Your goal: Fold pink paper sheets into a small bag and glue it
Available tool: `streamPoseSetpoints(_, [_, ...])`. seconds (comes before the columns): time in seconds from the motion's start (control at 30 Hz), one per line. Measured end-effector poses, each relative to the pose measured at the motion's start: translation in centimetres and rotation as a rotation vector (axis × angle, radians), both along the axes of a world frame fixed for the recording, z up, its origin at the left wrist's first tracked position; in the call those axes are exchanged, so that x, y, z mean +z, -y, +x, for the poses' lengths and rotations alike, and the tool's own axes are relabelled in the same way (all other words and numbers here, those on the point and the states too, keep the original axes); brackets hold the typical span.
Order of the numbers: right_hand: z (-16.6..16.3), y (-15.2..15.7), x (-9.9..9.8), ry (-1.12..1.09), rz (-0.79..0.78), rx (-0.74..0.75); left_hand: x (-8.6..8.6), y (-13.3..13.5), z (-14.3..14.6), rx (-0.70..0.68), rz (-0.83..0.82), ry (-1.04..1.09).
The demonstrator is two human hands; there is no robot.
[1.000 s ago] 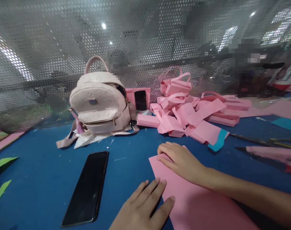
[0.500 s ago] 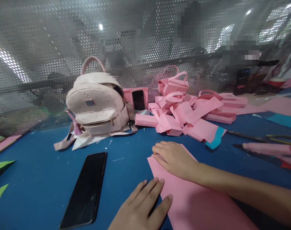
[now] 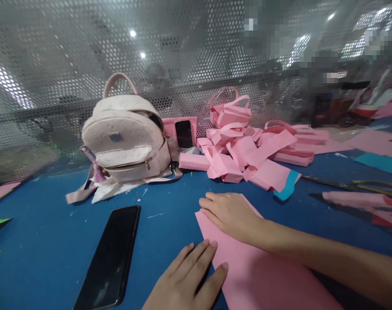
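Fronting a perforated screen (image 3: 189, 47), the blue tabletop (image 3: 54, 228) bears pink paper (image 3: 244, 267).

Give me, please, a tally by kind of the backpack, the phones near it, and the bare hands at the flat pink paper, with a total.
Pale, rounded backpack: 1
Black rectangular phones, one lying flat and one standing upright: 2
Bare hands, left hand and right hand, at the flat pink paper: 2
Total: 5

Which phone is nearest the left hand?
The phone lying flat beside the left hand, on the blue table; the upright phone stands farther back, beside the backpack.
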State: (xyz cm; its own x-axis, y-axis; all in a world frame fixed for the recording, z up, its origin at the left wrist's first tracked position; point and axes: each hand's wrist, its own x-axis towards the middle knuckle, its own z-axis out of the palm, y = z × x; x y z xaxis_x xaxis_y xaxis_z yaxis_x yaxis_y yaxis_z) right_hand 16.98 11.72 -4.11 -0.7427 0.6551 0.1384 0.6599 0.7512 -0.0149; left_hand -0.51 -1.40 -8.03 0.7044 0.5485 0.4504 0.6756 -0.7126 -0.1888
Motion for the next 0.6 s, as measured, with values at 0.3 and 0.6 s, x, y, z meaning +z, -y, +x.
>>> streamPoseSetpoints(0.3, [-0.1, -0.1, -0.4, -0.003, 0.019, 0.010, 0.3, 0.0, 0.1, -0.007, 0.020, -0.003])
streamPoseSetpoints(0.6, [0.2, -0.1, -1.0, -0.022, 0.066, 0.031, 2.0, 0.0, 0.2, -0.111, -0.014, -0.017])
